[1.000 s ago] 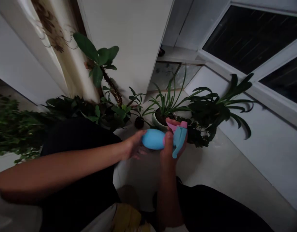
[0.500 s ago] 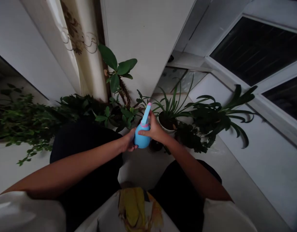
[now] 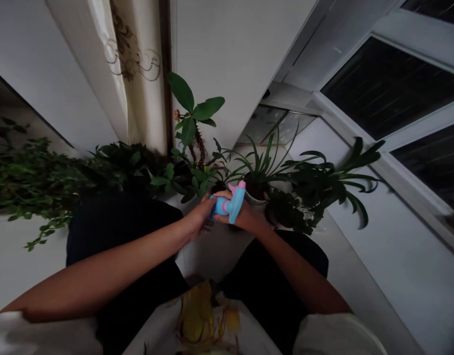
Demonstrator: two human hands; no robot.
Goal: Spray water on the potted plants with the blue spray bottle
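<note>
A small light-blue spray bottle [image 3: 234,207] with a pink nozzle and pink collar is between my hands, tilted well over onto its side. My left hand [image 3: 200,215] is closed round the body end of the bottle, which it partly hides. Wrapped about the neck, just under the spray head, is my right hand [image 3: 248,219]. Its fingers are partly covered by the bottle head. Just beyond the hands stand a potted spiky-leaved plant [image 3: 261,170] and a thorny-stemmed plant [image 3: 199,143] with broad leaves.
Trailing greenery [image 3: 45,172] spreads along the left. A strap-leaved plant [image 3: 335,180] leans out at the right, near a white wall panel [image 3: 393,236] and dark windows [image 3: 374,88]. A cream curtain [image 3: 145,98] hangs behind. My knees are on both sides.
The spray bottle has gone from nearly upright to tilted over, its head swinging right and toward me. Both hands have turned with it and still hold it. The view has shifted slightly.
</note>
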